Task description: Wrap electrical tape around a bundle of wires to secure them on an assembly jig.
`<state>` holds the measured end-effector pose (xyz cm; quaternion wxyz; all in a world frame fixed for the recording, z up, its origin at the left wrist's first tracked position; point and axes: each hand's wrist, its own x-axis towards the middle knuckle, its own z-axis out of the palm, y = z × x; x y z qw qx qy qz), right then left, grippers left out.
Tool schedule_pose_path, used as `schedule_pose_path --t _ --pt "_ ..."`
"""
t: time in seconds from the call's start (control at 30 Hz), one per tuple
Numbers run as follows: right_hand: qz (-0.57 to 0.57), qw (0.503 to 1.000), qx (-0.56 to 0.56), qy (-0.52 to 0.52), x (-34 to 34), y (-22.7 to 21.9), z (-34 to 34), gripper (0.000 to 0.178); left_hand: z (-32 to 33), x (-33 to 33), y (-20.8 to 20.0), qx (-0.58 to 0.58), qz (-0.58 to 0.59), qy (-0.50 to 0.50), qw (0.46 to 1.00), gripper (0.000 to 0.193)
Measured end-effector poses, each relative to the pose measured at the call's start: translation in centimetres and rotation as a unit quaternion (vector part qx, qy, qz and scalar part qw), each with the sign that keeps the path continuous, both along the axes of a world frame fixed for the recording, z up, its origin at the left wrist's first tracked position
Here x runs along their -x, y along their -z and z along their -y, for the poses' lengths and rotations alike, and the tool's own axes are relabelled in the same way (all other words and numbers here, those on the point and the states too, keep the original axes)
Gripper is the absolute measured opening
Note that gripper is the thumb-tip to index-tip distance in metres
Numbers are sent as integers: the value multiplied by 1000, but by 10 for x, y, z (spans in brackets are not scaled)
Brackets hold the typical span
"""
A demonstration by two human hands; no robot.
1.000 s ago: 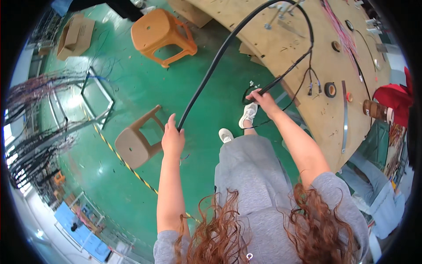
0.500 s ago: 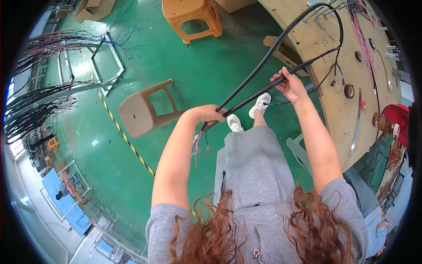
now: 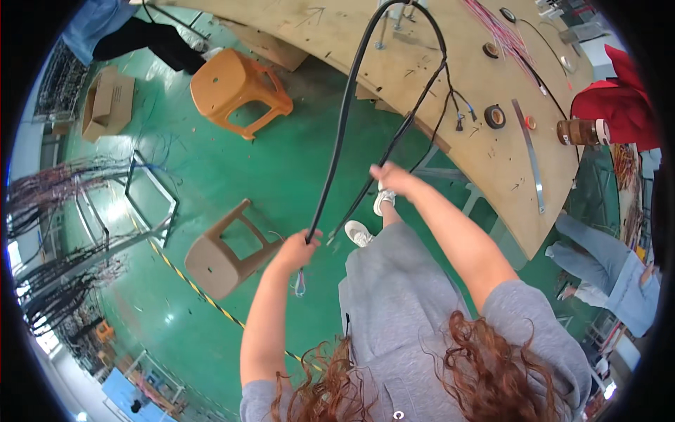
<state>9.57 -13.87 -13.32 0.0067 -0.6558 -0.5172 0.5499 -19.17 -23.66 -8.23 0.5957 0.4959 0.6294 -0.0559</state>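
Note:
A long black sheathed cable (image 3: 342,119) bends in a loop over the table edge. My left hand (image 3: 294,252) is closed round its thicker leg near the lower end, where a small tuft of thin coloured wires (image 3: 300,283) sticks out below the fist. My right hand (image 3: 395,178), slightly blurred, pinches the thinner leg of the cable, whose loose end (image 3: 332,238) hangs apart from my left hand. Beside it a thin branch ends in small dark and blue connectors (image 3: 460,121) over the wooden table (image 3: 492,158).
On the table lie black tape rolls (image 3: 495,116), a metal ruler (image 3: 530,158), a small red-orange ring (image 3: 530,123) and a brown-filled jar (image 3: 582,132). An orange stool (image 3: 228,84) and a beige stool (image 3: 221,264) stand on the green floor. Other people sit at far left and right.
The view has turned toward the table. My hands have moved apart; the thinner leg's end, formerly gathered by my left hand, now hangs separately. My right hand is lower along that leg.

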Motion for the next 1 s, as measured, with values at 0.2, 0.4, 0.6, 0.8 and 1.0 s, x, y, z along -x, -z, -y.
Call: schedule_pose_path --t 0.2,0.4,0.6,0.8,1.0 --pt "-459 843 -107 261 58 -80 5 44 37 -53 4 9 -16 133 991 31" --pt "-379 893 -99 223 45 -72 6 32 -103 -75 -20 50 364 -80 927 62" --pt "-286 944 -137 95 7 -94 6 22 -283 -201 -106 -150 349 -270 885 40" --pt "383 849 -317 180 -252 -93 25 36 -309 -216 -99 -147 409 -301 849 24" --pt "435 893 -53 103 -336 -81 41 16 -302 -222 -90 -101 444 -323 830 31"
